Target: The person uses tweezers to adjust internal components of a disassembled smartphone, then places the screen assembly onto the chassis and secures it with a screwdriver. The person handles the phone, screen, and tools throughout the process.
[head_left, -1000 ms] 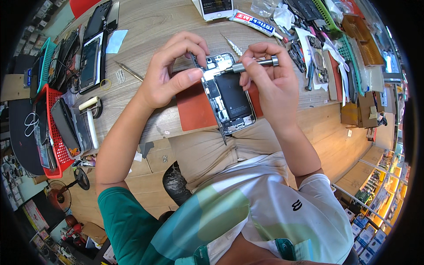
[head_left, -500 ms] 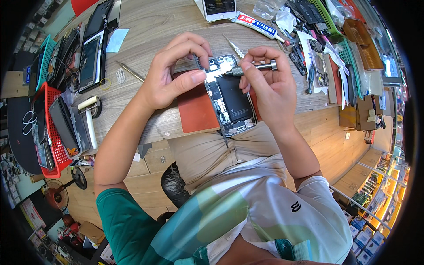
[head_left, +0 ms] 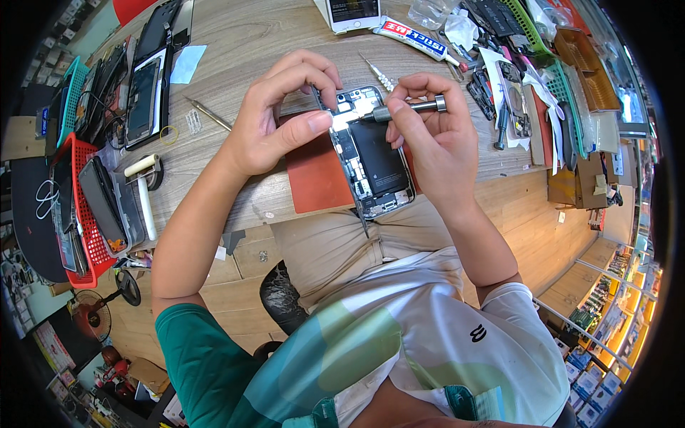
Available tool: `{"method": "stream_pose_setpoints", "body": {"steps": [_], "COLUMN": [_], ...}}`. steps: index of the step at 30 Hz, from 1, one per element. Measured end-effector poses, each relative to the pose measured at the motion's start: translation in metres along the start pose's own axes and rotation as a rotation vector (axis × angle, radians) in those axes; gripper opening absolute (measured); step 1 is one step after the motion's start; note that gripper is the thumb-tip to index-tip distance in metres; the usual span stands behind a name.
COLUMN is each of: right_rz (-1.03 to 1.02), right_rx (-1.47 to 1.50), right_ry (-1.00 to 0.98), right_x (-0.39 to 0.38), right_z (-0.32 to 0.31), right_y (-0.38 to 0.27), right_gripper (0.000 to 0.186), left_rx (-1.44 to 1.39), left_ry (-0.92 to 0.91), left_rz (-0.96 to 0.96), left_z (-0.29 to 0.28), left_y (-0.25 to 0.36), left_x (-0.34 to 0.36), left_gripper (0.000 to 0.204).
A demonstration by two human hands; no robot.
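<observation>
An opened smartphone [head_left: 380,158] lies tilted on a reddish-brown mat [head_left: 314,187] at the table's near edge. Its black battery and silver-and-black inner parts are exposed, and the lower end juts past the edge. My left hand [head_left: 275,125] pinches the phone's upper left edge between thumb and fingers. In my right hand [head_left: 444,143] is a grey screwdriver [head_left: 427,106], held almost level between thumb and fingers. Its tip points left at the phone's upper inner parts, above the battery; whether it touches a screw is too small to tell.
Beyond the hands lie a thin white-handled screwdriver [head_left: 379,73], a glue tube [head_left: 417,41] and a white phone [head_left: 353,16]. A metal pen-like tool [head_left: 208,113] is on the left, past it a red basket [head_left: 89,214]. Several tools and parts crowd the right, including another screwdriver [head_left: 502,127].
Almost nothing differs. The phone's upper end has shifted very slightly, and both hands keep their holds with the screwdriver tip at about the same spot.
</observation>
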State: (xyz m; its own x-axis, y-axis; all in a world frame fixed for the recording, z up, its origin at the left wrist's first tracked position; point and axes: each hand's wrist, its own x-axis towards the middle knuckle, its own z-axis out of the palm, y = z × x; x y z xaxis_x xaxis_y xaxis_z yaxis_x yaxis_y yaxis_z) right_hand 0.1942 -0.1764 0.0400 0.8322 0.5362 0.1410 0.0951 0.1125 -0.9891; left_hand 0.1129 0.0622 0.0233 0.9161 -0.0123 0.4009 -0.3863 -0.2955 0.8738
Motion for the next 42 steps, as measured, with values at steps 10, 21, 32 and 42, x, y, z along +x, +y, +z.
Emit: {"method": "stream_pose_setpoints", "body": {"steps": [10,21,32,42], "right_rz": [-0.057,-0.32,-0.594,-0.647], "right_rx": [-0.006,-0.444,-0.856,-1.021], "right_ry": [-0.002,-0.066,-0.251,-0.348], "right_x": [-0.002,0.0,0.017,0.025], "right_z": [0.001,0.007,0.023,0.029], "right_y": [0.002,-0.013,-0.043,-0.06], "right_gripper": [0.031,0.032,0.018,0.014], "left_rx": [-0.002,-0.002,-0.063,-0.073], "left_ry": [0.002,-0.004,0.003,0.002], "left_rz": [0.0,0.001,0.062,0.082], "left_z": [0.0,0.0,-0.002,-0.002], "left_y": [-0.001,0.0,-0.004,-0.006], "left_x": [0.0,0.001,-0.001,0.001], "left_gripper": [0.058,0.055,0.041,0.042]}}
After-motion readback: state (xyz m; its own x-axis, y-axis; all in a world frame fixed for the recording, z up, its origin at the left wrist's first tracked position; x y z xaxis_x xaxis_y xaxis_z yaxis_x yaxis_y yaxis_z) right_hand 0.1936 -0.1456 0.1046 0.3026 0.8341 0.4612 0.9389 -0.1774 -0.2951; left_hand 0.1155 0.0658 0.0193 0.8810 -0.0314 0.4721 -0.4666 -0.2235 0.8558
